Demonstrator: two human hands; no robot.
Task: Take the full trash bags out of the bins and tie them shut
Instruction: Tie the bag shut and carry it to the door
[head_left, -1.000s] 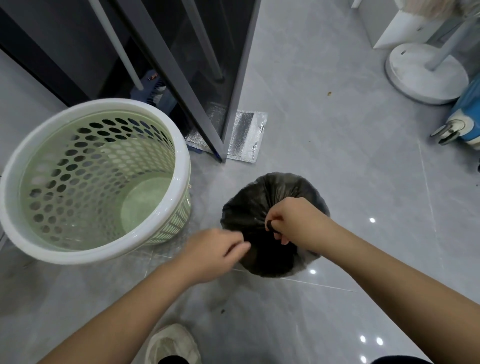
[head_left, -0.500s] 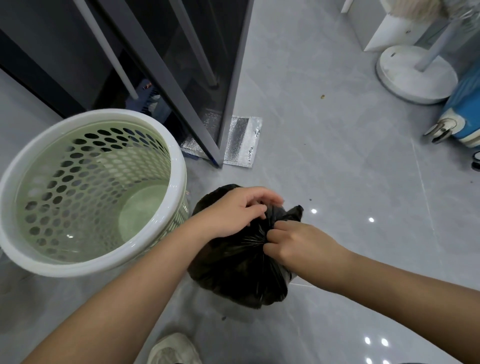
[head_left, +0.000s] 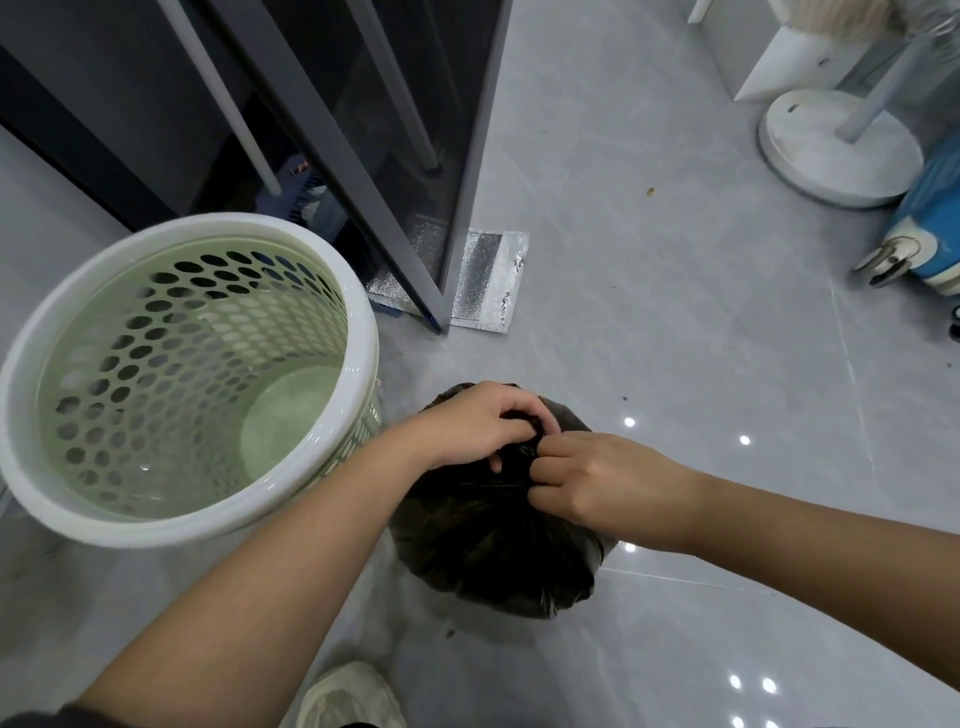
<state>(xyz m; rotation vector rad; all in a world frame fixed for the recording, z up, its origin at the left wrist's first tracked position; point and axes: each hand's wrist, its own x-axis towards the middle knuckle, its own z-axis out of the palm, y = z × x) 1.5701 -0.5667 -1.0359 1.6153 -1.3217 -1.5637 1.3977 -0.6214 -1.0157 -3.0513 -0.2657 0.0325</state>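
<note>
Two bare hands at lower centre: left hand (head_left: 483, 423) curled over the gathered neck of the full black plastic trash bag (head_left: 493, 561), right hand (head_left: 597, 483) pinching that neck from the right, knuckles touching. Sits on grey floor tile (head_left: 675, 312) just right of the pale-green perforated plastic bin (head_left: 358, 332). Neck upright, directly under both hands. Against half a second ago: loose bag tail now hidden under left fingers.

No text, label, brand or number can be read anywhere in this view. The black plastic trash bag (head_left: 493, 561) and the pale green perforated plastic bin with a white rim (head_left: 363, 332) show only plain surfaces. A small dark mark on the round white stand base (head_left: 810, 156) and another on the white panel (head_left: 779, 62) beside it are too small to make out.
</note>
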